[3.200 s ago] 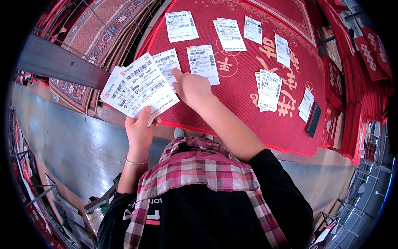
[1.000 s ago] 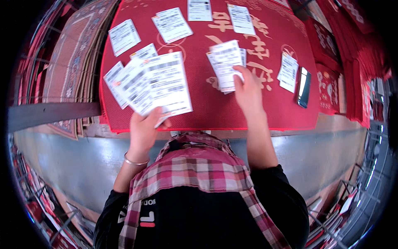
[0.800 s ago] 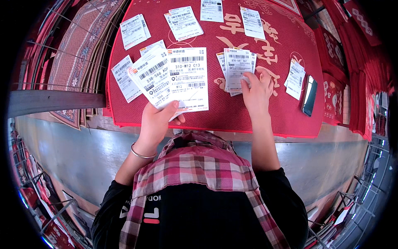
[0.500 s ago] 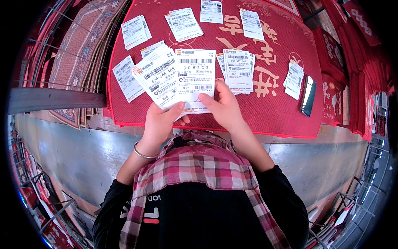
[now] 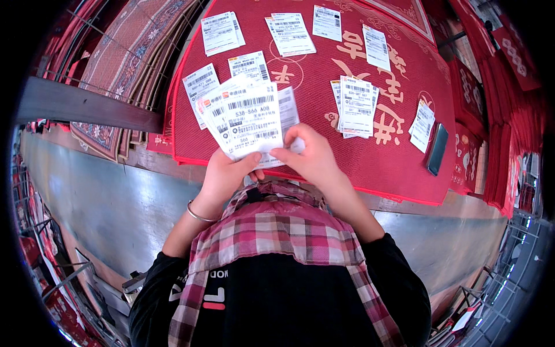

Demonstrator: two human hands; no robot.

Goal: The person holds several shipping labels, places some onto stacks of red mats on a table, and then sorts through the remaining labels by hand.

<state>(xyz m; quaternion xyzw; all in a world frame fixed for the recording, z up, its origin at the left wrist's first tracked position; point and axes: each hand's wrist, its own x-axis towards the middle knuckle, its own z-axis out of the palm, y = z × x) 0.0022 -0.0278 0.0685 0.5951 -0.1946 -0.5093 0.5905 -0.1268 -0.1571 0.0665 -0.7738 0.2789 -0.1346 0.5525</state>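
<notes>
The left hand (image 5: 224, 175) pinches a fan of barcoded shipping labels (image 5: 245, 118) over the near edge of the red mat (image 5: 318, 87), while the right hand (image 5: 312, 157), close beside it, grips a blurred label (image 5: 288, 103) at the fan's right side. Good handling means steady, light pressure on the left and drawing out a single label, flat and uncreased.

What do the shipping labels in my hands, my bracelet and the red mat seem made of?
Shipping labels: probably thin, smooth white paper, given their flat, fanned sheets.
Bracelet: likely polished silvery metal, from its bright highlights.
Red mat: apparently matte textile, judging by its grainy surface, though the fibre can't be told.
</notes>
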